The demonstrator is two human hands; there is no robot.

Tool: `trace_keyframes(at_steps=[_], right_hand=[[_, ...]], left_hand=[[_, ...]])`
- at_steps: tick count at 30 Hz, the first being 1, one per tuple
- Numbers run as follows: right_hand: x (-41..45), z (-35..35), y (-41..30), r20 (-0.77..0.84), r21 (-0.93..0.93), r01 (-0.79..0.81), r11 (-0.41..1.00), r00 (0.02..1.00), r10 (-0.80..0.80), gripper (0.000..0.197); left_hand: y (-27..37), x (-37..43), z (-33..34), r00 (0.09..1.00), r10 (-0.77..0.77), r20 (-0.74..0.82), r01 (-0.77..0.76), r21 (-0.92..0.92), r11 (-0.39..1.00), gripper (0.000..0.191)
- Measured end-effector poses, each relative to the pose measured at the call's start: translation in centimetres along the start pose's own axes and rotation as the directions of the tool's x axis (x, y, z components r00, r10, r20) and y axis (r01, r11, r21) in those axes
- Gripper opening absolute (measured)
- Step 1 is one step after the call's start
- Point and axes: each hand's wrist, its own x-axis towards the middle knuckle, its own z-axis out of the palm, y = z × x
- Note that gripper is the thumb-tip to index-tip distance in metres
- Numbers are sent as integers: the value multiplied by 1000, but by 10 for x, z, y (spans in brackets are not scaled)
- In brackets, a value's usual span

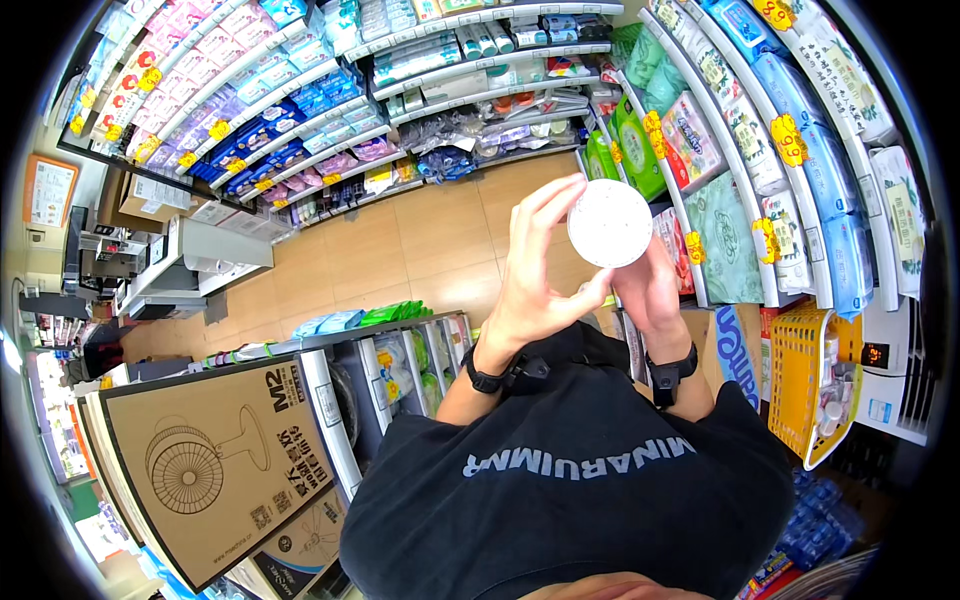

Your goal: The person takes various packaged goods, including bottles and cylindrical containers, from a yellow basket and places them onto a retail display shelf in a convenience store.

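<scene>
A round white item, perhaps a lid or the end of a tub, is held up in front of the chest between both hands. My left hand grips its left side, with fingertips at the upper rim and the thumb at the lower rim. Below and to the right of it, my right hand supports it, its fingertips partly hidden behind the item. Both wrists wear black bands with small devices. Whatever lies under the white face cannot be seen.
Shelves of tissue packs curve along the right, and packed shelves line the back and left. A yellow basket holding containers stands at the right. A fan carton stands at the lower left, beside a low shelf. Tiled floor lies between.
</scene>
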Motion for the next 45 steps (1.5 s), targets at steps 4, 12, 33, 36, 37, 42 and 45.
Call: trace_keyframes(at_steps=[4, 12, 33, 36, 37, 42, 45], right_hand=[[-1, -3, 4, 102, -22, 71, 997, 992, -68, 59], [-1, -7, 5, 105, 126, 47, 991, 993, -60, 59], [12, 5, -17, 127, -409, 343, 846, 939, -320, 88], [15, 2, -19, 163, -357, 366, 859, 930, -329, 87], [15, 1, -19, 152, -361, 364, 858, 931, -331, 87], [28, -13, -19, 121, -361, 313, 878, 950, -289, 88], [42, -23, -24, 102, -533, 241, 811, 970, -221, 87]], left_hand=[[-7, 3, -5, 996, 37, 77, -31, -80, 996, 85], [-21, 4, 9, 995, -52, 80, 64, -158, 985, 94], [-36, 2, -5, 981, -138, 135, 182, -417, 890, 91], [-44, 4, 0, 906, -341, 252, 407, -289, 867, 87], [-46, 5, 2, 903, -342, 262, 412, -293, 863, 87], [-59, 14, 21, 866, -428, 259, 491, -601, 631, 91], [-65, 26, 33, 873, -449, 192, 460, -630, 625, 88]])
